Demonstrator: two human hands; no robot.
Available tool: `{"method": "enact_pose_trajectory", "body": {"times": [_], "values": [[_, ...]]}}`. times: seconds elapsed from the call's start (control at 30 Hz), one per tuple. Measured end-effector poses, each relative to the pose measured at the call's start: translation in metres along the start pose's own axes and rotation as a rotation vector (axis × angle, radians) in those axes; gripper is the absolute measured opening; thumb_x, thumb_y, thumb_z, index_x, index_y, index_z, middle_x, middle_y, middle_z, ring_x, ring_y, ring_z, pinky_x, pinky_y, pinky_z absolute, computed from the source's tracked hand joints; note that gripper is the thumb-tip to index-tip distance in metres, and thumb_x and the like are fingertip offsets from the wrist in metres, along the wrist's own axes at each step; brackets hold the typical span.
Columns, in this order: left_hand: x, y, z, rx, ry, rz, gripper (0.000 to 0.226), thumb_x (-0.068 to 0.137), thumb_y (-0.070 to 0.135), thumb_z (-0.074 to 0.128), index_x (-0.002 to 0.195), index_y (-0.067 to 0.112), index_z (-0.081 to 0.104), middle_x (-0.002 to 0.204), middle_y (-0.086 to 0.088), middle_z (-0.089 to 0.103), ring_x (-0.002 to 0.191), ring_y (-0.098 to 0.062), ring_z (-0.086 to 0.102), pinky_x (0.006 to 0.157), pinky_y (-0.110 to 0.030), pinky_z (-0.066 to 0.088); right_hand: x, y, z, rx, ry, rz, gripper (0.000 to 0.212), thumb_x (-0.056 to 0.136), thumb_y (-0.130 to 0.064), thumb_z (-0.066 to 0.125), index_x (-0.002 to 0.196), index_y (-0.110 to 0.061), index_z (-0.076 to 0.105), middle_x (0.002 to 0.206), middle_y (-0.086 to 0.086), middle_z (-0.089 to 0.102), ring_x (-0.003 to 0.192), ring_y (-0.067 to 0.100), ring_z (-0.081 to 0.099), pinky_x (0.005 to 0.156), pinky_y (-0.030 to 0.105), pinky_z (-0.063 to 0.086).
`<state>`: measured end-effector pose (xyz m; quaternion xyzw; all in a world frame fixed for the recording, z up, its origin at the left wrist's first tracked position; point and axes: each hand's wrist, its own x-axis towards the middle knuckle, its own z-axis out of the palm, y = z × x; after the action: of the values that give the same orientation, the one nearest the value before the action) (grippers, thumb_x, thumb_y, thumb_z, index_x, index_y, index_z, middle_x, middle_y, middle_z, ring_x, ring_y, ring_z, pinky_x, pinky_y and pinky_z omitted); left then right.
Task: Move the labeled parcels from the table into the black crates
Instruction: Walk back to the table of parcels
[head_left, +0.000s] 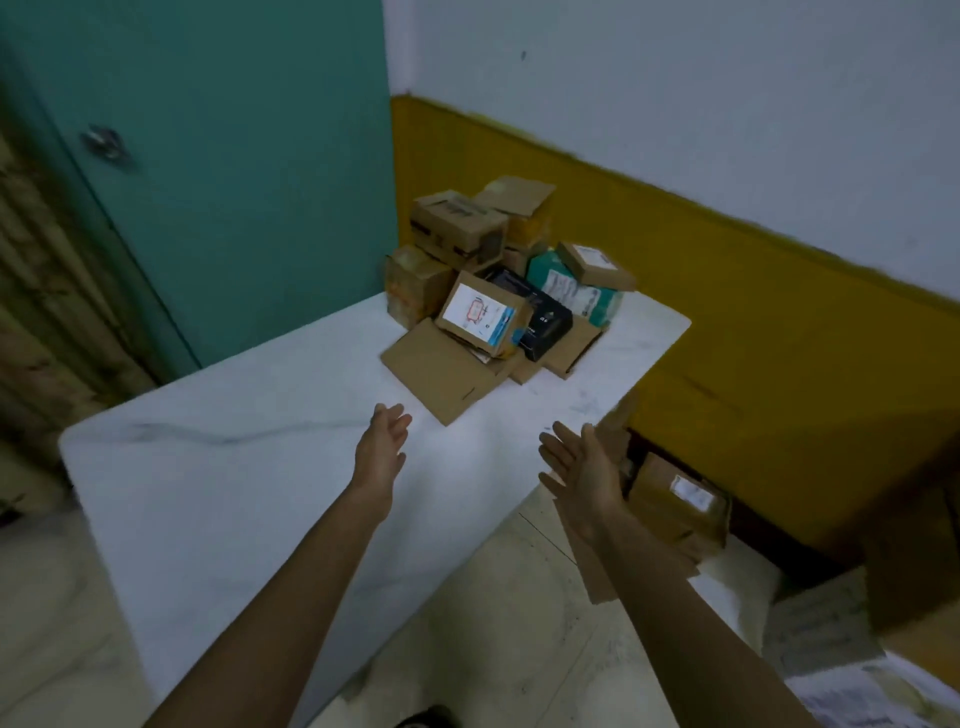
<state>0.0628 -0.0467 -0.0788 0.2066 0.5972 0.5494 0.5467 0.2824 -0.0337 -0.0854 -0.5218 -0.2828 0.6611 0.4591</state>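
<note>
Now two hands (382, 452) (584, 470) (both empty)

Label print on the far parcels (483, 312) is too blurred to read. The right hand (582, 467) partly hides blurred cardboard (621, 415) beside the table (234, 467).

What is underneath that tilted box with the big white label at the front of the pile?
The labeled box leans on a flat cardboard sheet lying on the white table, with a black box just right of it. Whatever lies beneath its far edge is hidden.
</note>
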Motion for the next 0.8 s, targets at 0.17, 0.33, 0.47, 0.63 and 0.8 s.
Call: {"method": "enact_pose_trajectory", "body": {"times": [0.17, 0.33, 0.47, 0.63, 0.8], "values": [[0.041, -0.011, 0.015, -0.016, 0.111, -0.039, 0.049, 0.104, 0.037, 0.028, 0.143, 0.011, 0.040, 0.145, -0.007, 0.046, 0.134, -0.021, 0.040, 0.114, -0.040, 0.029, 0.064, -0.006, 0.012, -0.076, -0.057, 0.102, 0.058, 0.102, -0.048, 0.027, 0.143, -0.011, 0.043, 0.145, 0.008, 0.047, 0.134, 0.025, 0.044, 0.108, 0.043, 0.035], [0.111, -0.018, 0.024, -0.047, 0.183, -0.103, 0.049, 0.102, 0.037, 0.039, 0.143, 0.012, 0.040, 0.143, -0.006, 0.047, 0.130, -0.022, 0.045, 0.107, -0.038, 0.036, 0.138, -0.011, 0.036, -0.156, -0.050, 0.187, 0.051, 0.102, -0.040, 0.039, 0.144, -0.011, 0.042, 0.144, 0.010, 0.047, 0.130, 0.026, 0.046, 0.106, 0.043, 0.039], [0.158, -0.018, 0.036, -0.049, 0.227, -0.193, 0.047, 0.101, 0.036, 0.041, 0.142, 0.013, 0.039, 0.140, -0.006, 0.047, 0.125, -0.022, 0.047, 0.104, -0.038, 0.037, 0.188, -0.014, 0.049, -0.379, -0.078, 0.090, 0.037, 0.101, -0.025, 0.048, 0.136, -0.017, 0.047, 0.130, 0.002, 0.054, 0.125, 0.022, 0.047, 0.099, 0.032, 0.044], [0.191, -0.015, 0.044, -0.033, 0.262, -0.267, 0.045, 0.101, 0.035, 0.041, 0.141, 0.014, 0.039, 0.131, -0.006, 0.047, 0.116, -0.020, 0.047, 0.098, -0.035, 0.037, 0.228, -0.010, 0.069, -0.734, -0.243, -0.186, 0.044, 0.095, -0.017, 0.058, 0.138, -0.012, 0.047, 0.133, -0.004, 0.049, 0.125, 0.012, 0.044, 0.103, 0.023, 0.037], [0.197, -0.020, 0.057, -0.143, 0.216, -0.367, 0.027, 0.102, 0.028, 0.041, 0.127, 0.020, 0.044, 0.111, -0.001, 0.052, 0.103, -0.020, 0.053, 0.083, -0.030, 0.043, 0.258, 0.002, 0.083, -0.924, -0.295, -0.137, 0.053, 0.094, -0.016, 0.060, 0.142, -0.007, 0.041, 0.140, 0.010, 0.048, 0.127, 0.025, 0.047, 0.108, 0.035, 0.038]]}}
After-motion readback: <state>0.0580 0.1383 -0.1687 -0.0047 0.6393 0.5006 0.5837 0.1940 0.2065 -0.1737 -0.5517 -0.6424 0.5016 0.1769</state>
